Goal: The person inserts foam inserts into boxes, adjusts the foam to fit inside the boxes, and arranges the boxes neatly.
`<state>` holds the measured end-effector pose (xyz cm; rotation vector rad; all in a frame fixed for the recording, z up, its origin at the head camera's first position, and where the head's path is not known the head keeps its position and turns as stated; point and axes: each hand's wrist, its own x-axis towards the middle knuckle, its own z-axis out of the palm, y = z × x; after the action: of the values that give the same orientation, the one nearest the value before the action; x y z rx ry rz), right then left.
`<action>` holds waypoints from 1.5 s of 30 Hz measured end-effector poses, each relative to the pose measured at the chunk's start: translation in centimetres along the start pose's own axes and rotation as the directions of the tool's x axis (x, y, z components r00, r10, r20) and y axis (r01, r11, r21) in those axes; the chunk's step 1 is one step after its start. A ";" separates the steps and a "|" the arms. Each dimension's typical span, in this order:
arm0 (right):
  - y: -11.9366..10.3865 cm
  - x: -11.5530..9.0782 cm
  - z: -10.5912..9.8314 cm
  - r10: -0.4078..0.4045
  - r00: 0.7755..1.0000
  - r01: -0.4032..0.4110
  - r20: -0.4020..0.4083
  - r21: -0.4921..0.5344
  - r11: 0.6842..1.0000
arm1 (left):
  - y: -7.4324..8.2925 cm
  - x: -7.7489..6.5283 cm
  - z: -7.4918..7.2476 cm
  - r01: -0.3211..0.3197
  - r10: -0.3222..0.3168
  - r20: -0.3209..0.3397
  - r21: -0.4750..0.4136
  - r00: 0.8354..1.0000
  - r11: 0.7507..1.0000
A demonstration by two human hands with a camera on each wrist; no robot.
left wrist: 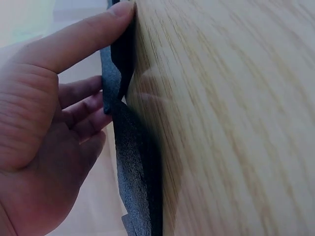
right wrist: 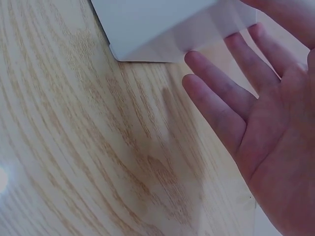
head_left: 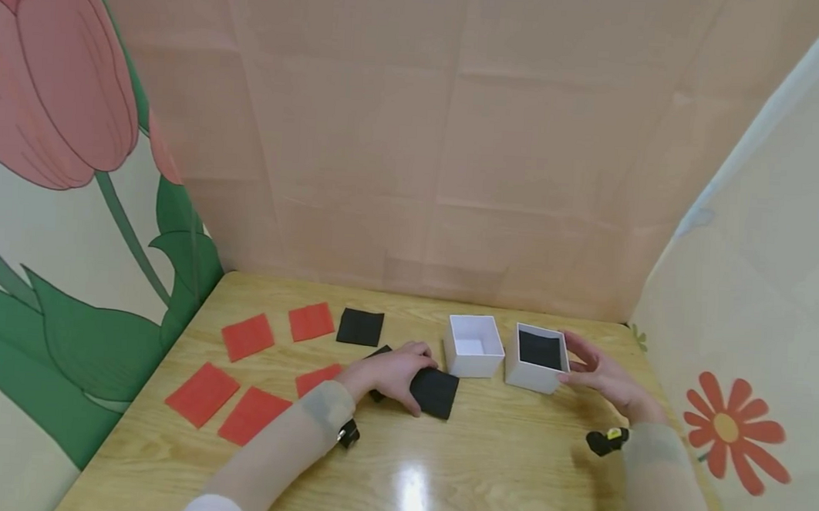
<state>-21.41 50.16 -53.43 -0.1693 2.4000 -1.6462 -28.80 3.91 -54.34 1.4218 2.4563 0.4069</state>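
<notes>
Square point(head_left: 437, 396), the black one, is pinched between thumb and fingers of the left hand point(head_left: 393, 370), just right of that palm, on or barely above the table point(head_left: 496, 453), can't tell. Right hand point(head_left: 605, 378)'s way farther off, fingers spread against the right box point(head_left: 533, 379). No real long axis tbh; free edge points right, slightly skewed, left box point(head_left: 473, 365) farther out and rightward.

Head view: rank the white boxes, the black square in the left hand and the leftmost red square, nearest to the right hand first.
1. Right white box: touching the right hand.
2. Left white box: just left of it.
3. Black square: in the left hand.
4. Leftmost red square: far off left.
</notes>
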 end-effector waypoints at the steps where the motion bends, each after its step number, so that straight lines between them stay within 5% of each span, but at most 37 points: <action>1: 0.1 0.0 0.0 0.001 1.000 -0.001 0.000 -0.002 1.000 | 0.0 0.0 0.0 -0.002 0.002 -0.001 0.001 1.000 1.000; 20: 0.4 0.2 -0.1 0.040 0.999 -0.040 0.011 -0.042 0.998 | 0.5 -1.2 -0.5 -0.017 0.017 -0.035 -0.024 0.999 1.000; 45: 0.3 0.2 -0.3 0.043 0.999 -0.042 0.006 -0.045 0.998 | 2.1 -1.4 -1.2 -0.134 0.123 -0.115 -0.090 0.986 0.987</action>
<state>-21.62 50.48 -53.63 -0.1305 2.4191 -1.5721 -26.95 3.55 -52.32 1.5606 2.3981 0.6400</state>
